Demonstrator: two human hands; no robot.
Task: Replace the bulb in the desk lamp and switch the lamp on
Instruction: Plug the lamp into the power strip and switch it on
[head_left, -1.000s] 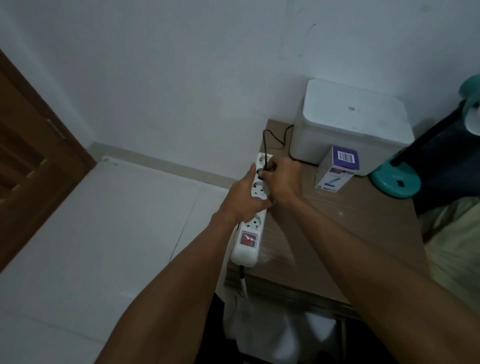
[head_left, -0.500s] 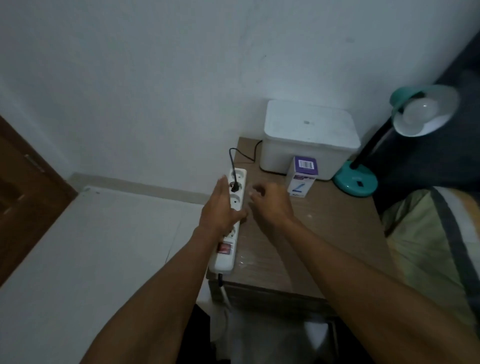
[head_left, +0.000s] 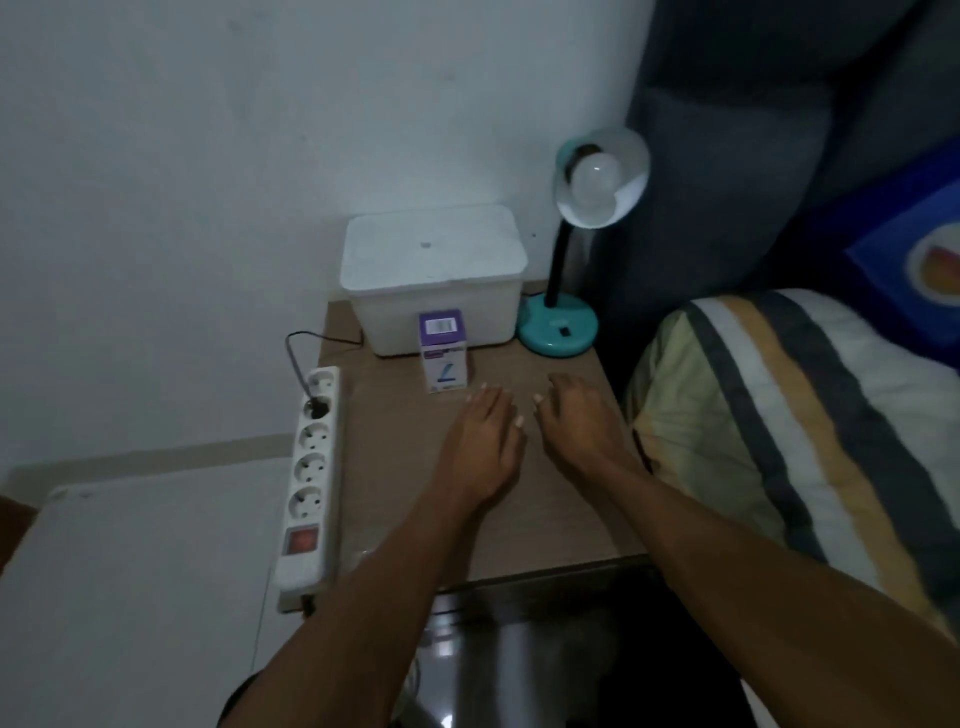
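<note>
A teal desk lamp (head_left: 558, 332) stands at the back right of the wooden bedside table (head_left: 566, 525). A white bulb (head_left: 595, 182) sits unlit in its shade. The lamp's black plug (head_left: 317, 408) is in the second socket of a white power strip (head_left: 311, 478) along the table's left edge. A purple and white bulb box (head_left: 442, 351) stands upright in front of a white lidded box. My left hand (head_left: 483, 441) and my right hand (head_left: 579, 426) hover side by side over the table's middle, palms down, fingers apart, holding nothing.
A white lidded plastic box (head_left: 434, 275) sits at the back against the wall. A striped pillow (head_left: 789, 426) and dark headboard lie to the right. The power strip's red switch (head_left: 301, 540) is near its front end. White floor tiles lie to the left.
Both hands left the power strip and plug and moved right to the table's middle. My view swung right, bringing the whole lamp and the pillow into sight.
</note>
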